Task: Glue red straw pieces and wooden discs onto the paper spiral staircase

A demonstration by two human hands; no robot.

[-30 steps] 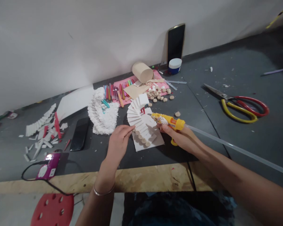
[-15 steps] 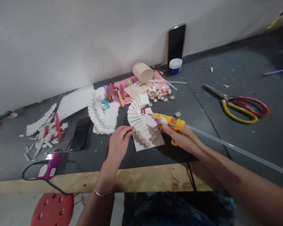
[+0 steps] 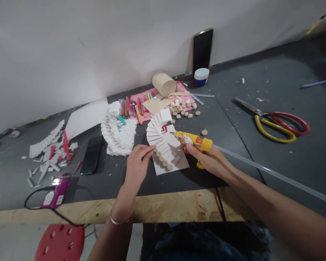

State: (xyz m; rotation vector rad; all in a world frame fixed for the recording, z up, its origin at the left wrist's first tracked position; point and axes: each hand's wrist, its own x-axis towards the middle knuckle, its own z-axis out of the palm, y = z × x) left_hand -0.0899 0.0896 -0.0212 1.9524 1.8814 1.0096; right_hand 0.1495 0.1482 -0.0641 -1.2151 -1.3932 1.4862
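A white paper spiral staircase model (image 3: 163, 141) stands on a paper base in the middle of the dark table, with small wooden discs (image 3: 163, 158) along its lower steps. My left hand (image 3: 137, 165) rests at the model's left edge, fingertips pinched together by a disc. My right hand (image 3: 206, 157) grips a yellow glue gun (image 3: 192, 139), its nozzle pointing left over the steps. A clear glue stick (image 3: 271, 174) trails from the gun to the right.
A second white staircase model (image 3: 116, 132), a black phone (image 3: 92, 154), white and red paper scraps (image 3: 50, 152), a pink tray of markers (image 3: 141, 103), loose wooden discs (image 3: 183, 110), a cardboard tube (image 3: 164, 83), scissors (image 3: 277, 121), a purple charger (image 3: 54, 195), a red stool (image 3: 59, 241).
My left hand's fingertips slid slightly down the staircase's left edge toward the discs. The glue gun hand has hardly moved.
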